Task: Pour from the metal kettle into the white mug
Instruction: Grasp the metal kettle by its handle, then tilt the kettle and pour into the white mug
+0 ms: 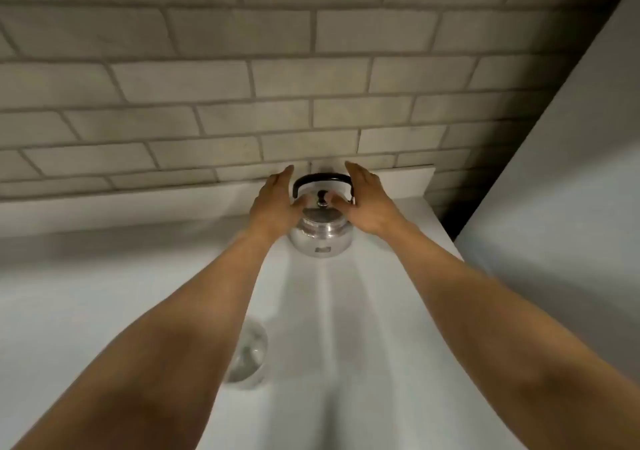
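The metal kettle (320,238) stands upright on the white counter (346,328) near the brick wall, with a black arched handle and a small black lid knob. My left hand (275,203) is at its left side and my right hand (369,203) at its right, fingers apart, thumbs close to the knob. Neither hand grips the handle. Whether the palms touch the kettle body I cannot tell. No white mug shows in this view.
A clear glass object (249,356) sits on the counter under my left forearm, partly hidden. A grey brick wall (277,86) rises behind the kettle. A tall white panel (571,190) stands at the right, close to the counter edge.
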The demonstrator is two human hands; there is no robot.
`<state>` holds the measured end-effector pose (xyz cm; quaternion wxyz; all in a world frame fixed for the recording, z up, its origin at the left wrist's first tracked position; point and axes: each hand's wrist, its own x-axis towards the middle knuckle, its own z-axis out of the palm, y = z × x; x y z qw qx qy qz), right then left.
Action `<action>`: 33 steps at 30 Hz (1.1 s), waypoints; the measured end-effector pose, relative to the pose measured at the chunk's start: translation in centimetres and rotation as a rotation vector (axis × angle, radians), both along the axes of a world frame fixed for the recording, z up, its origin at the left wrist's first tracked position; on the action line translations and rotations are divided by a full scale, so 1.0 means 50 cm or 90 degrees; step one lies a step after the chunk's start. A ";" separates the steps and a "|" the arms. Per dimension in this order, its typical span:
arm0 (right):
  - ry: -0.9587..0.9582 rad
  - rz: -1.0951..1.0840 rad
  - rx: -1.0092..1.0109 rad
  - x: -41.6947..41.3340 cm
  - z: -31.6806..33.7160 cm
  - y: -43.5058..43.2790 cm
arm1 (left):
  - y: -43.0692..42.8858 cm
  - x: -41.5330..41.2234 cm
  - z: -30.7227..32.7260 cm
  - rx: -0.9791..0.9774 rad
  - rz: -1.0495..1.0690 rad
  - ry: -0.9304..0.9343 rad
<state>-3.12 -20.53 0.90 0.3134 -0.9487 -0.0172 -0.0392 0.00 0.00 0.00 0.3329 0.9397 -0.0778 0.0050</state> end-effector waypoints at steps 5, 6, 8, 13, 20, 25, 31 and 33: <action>-0.031 0.098 -0.048 0.068 -0.019 0.001 | -0.017 0.044 -0.039 -0.052 0.036 -0.039; -0.041 0.116 -0.062 0.076 -0.022 0.004 | -0.018 0.046 -0.044 -0.051 0.043 -0.050; -0.057 0.138 -0.051 0.094 -0.020 0.002 | -0.019 0.046 -0.047 -0.044 0.042 -0.076; -0.016 0.175 0.011 0.099 0.004 -0.012 | -0.022 0.027 -0.021 -0.008 0.039 -0.042; -0.091 0.113 0.051 -0.004 0.078 -0.013 | -0.016 -0.093 0.062 -0.032 0.009 -0.107; -0.169 0.082 -0.023 -0.106 0.131 -0.007 | -0.007 -0.260 0.091 -0.015 0.011 -0.259; -0.180 0.086 -0.027 -0.236 0.151 -0.001 | -0.006 -0.441 0.026 0.057 -0.051 -0.287; -0.170 0.089 -0.032 -0.275 0.150 0.000 | -0.007 -0.474 0.004 0.075 -0.076 -0.308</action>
